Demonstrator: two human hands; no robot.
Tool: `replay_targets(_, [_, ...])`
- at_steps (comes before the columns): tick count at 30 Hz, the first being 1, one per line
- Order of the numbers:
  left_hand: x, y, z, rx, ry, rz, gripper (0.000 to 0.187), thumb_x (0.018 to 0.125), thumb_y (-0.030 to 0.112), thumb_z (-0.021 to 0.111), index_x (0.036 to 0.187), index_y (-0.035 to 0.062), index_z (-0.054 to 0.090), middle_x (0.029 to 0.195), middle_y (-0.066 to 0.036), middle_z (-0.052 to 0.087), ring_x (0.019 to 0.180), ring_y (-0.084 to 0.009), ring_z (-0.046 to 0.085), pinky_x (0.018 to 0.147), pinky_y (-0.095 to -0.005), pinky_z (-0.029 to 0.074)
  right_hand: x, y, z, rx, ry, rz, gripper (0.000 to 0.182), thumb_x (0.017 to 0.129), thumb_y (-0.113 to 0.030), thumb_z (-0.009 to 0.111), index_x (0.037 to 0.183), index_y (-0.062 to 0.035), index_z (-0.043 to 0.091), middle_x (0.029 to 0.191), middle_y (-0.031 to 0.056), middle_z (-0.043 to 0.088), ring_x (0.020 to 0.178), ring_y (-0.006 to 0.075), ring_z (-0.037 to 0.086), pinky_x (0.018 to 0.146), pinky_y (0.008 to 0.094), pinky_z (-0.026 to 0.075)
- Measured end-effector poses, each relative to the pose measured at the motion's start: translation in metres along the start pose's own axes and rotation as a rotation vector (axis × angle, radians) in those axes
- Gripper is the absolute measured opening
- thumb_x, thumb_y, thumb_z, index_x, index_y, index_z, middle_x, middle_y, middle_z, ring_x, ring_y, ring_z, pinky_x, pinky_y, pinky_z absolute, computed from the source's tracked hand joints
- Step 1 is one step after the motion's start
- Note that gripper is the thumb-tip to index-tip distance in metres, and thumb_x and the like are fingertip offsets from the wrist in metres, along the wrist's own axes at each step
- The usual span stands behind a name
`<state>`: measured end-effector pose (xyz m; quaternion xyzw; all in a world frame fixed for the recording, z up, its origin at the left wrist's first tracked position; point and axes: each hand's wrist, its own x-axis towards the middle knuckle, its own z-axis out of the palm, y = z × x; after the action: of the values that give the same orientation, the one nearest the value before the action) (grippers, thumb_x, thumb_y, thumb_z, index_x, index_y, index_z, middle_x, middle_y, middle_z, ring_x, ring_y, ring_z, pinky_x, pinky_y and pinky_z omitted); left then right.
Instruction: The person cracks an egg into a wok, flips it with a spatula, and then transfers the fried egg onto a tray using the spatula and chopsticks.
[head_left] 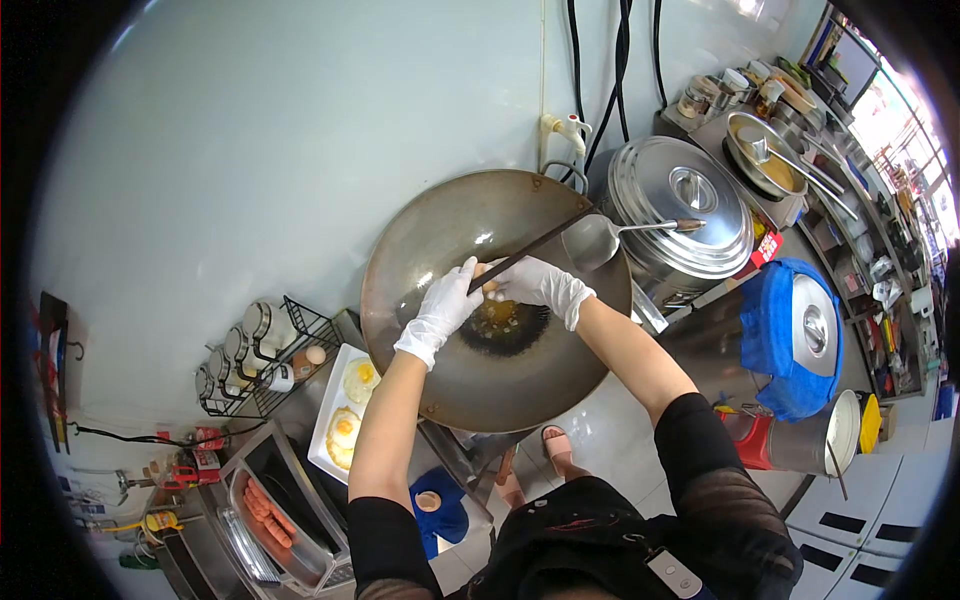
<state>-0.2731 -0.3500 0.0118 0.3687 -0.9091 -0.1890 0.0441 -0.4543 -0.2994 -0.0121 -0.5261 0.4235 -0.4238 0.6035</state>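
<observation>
Both my hands, in white gloves, are close together above the middle of a large wok (pixel 560 380). A pair of long dark chopsticks (pixel 545 240) slants up to the right from my left hand (pixel 448 300), which is closed around their near end. My right hand (pixel 538 284) is curled around a tan egg (pixel 486 271), mostly hidden by the fingers, and the left fingertips meet it. Below the hands, a yellowish patch with bubbles (pixel 500 322) lies in the wok's dark bottom. A steel ladle (pixel 592 243) rests at the wok's right rim.
Left of the wok, a white tray (pixel 322 447) holds fried eggs (pixel 344 428). A wire rack (pixel 262 400) carries jars and a whole egg (pixel 315 354). Sausages (pixel 267 515) lie in a steel pan. A lidded pot (pixel 680 200) stands close on the right.
</observation>
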Motion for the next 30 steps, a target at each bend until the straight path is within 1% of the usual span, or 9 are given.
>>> replay_targets(2, [0.001, -0.002, 0.004, -0.021, 0.014, 0.0, 0.059, 0.079, 0.022, 0.062, 0.13, 0.0016, 0.04, 0.103, -0.019, 0.059, 0.091, -0.0355, 0.06, 0.078, -0.0429, 0.048, 0.002, 0.006, -0.001, 0.184, 0.013, 0.087, 0.009, 0.081, -0.007, 0.061, 0.09, -0.0049, 0.063, 0.079, 0.0043, 0.061, 0.068, 0.0129, 0.056, 0.06, 0.0254, 0.045])
replay_targets(3, [0.002, -0.003, 0.007, -0.04, 0.03, 0.002, 0.059, 0.079, 0.021, 0.061, 0.13, 0.0015, 0.04, 0.103, -0.019, 0.059, 0.092, -0.0358, 0.059, 0.078, -0.0428, 0.047, 0.003, 0.01, -0.002, 0.184, 0.012, 0.088, 0.009, 0.081, -0.007, 0.061, 0.09, -0.0049, 0.063, 0.079, 0.0043, 0.061, 0.068, 0.0129, 0.056, 0.06, 0.0254, 0.045])
replay_targets(5, [0.003, -0.007, 0.012, -0.056, 0.039, 0.012, 0.059, 0.079, 0.021, 0.061, 0.13, 0.0011, 0.04, 0.103, -0.019, 0.059, 0.092, -0.0361, 0.059, 0.079, -0.0426, 0.047, 0.005, 0.017, -0.004, 0.525, 0.004, 0.18, 0.011, 0.083, -0.007, 0.06, 0.092, -0.0041, 0.063, 0.08, 0.0053, 0.062, 0.066, 0.0137, 0.056, 0.058, 0.0251, 0.045])
replay_targets(11, [0.001, -0.006, 0.01, -0.136, 0.035, 0.019, 0.057, 0.079, 0.019, 0.059, 0.129, -0.0002, 0.041, 0.103, -0.021, 0.059, 0.093, -0.037, 0.058, 0.081, -0.0418, 0.047, 0.004, 0.02, -0.004, 0.5, 0.052, 0.214, 0.015, 0.087, -0.007, 0.055, 0.098, 0.0, 0.061, 0.083, 0.0084, 0.064, 0.066, 0.0153, 0.057, 0.061, 0.0268, 0.047])
replay_targets(16, [-0.002, -0.004, 0.005, -0.161, 0.014, 0.031, 0.053, 0.08, 0.018, 0.056, 0.128, -0.0008, 0.043, 0.104, -0.022, 0.059, 0.095, -0.0371, 0.058, 0.082, -0.0417, 0.046, 0.002, 0.025, -0.005, 0.531, 0.02, 0.219, 0.015, 0.087, -0.009, 0.058, 0.099, -0.0014, 0.06, 0.084, 0.0084, 0.062, 0.072, 0.0165, 0.056, 0.063, 0.0279, 0.045])
replay_targets(18, [-0.002, -0.005, 0.005, -0.185, 0.041, 0.054, 0.054, 0.079, 0.017, 0.055, 0.128, -0.002, 0.043, 0.1, -0.026, 0.06, 0.095, -0.0382, 0.058, 0.083, -0.0403, 0.045, 0.003, 0.025, -0.007, 0.516, 0.015, 0.223, 0.015, 0.088, -0.01, 0.058, 0.1, -0.0011, 0.061, 0.086, 0.009, 0.062, 0.073, 0.0167, 0.057, 0.064, 0.0278, 0.046])
replay_targets(20, [-0.003, -0.005, 0.003, -0.197, 0.032, 0.045, 0.054, 0.079, 0.018, 0.055, 0.128, -0.002, 0.044, 0.101, -0.026, 0.06, 0.096, -0.0381, 0.058, 0.083, -0.04, 0.046, 0.002, 0.023, -0.008, 0.418, 0.039, 0.302, 0.017, 0.09, -0.01, 0.055, 0.103, -0.0014, 0.062, 0.087, 0.0083, 0.063, 0.073, 0.0163, 0.057, 0.066, 0.0278, 0.047])
replay_targets(24, [-0.005, 0.002, -0.007, -0.215, -0.032, 0.016, 0.053, 0.08, 0.018, 0.054, 0.128, -0.0014, 0.044, 0.104, -0.026, 0.059, 0.097, -0.038, 0.058, 0.084, -0.0395, 0.046, 0.006, 0.027, -0.01, 0.324, 0.044, 0.332, 0.018, 0.092, -0.011, 0.054, 0.104, -0.0016, 0.062, 0.087, 0.0078, 0.063, 0.072, 0.0158, 0.057, 0.066, 0.0281, 0.048])
replay_targets(30, [-0.002, -0.01, 0.02, -0.196, 0.017, 0.017, 0.051, 0.081, 0.017, 0.055, 0.127, -0.001, 0.045, 0.104, -0.026, 0.059, 0.098, -0.0384, 0.058, 0.084, -0.0403, 0.046, 0.003, 0.024, -0.009, 0.15, 0.054, 0.336, 0.02, 0.09, -0.012, 0.054, 0.105, -0.0013, 0.062, 0.086, 0.0077, 0.063, 0.07, 0.0149, 0.057, 0.065, 0.0276, 0.049])
